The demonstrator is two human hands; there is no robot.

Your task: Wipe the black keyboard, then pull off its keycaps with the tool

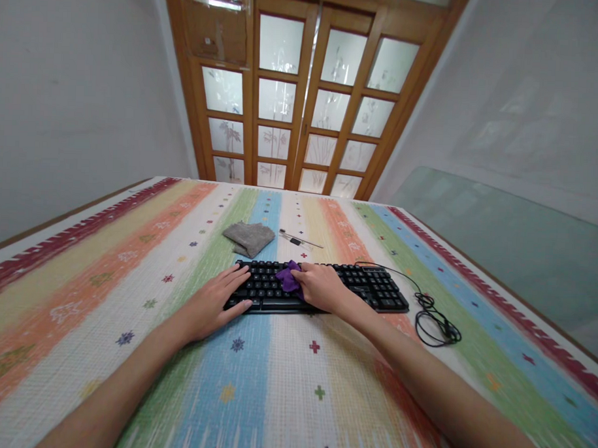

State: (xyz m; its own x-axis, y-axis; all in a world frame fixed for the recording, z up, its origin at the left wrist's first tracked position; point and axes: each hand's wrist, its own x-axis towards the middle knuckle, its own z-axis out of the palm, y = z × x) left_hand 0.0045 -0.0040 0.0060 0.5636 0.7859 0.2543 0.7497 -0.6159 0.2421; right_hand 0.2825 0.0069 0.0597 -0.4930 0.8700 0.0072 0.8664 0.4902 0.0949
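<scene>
A black keyboard [281, 305] lies flat across the striped cloth in front of me. On its left end rests my left hand [215, 301], fingers stretched out and apart over the edge and the leftmost keys. My right hand [321, 287] is closed on a bunched purple cloth [289, 277], pressed against the keys left of the keyboard's middle. The purple cloth and my hand hide some of the keys there. From the keyboard's back edge a black cable [435, 327] runs to the right and lies coiled on the table.
A folded grey cloth [249, 238] lies behind the keyboard's left part. Beside it are a thin stick-like tool [305, 241] and a small dark piece [295, 241]. The striped tablecloth [176, 376] covers the table. Walls and a wooden glass-paned door [304, 87] stand beyond.
</scene>
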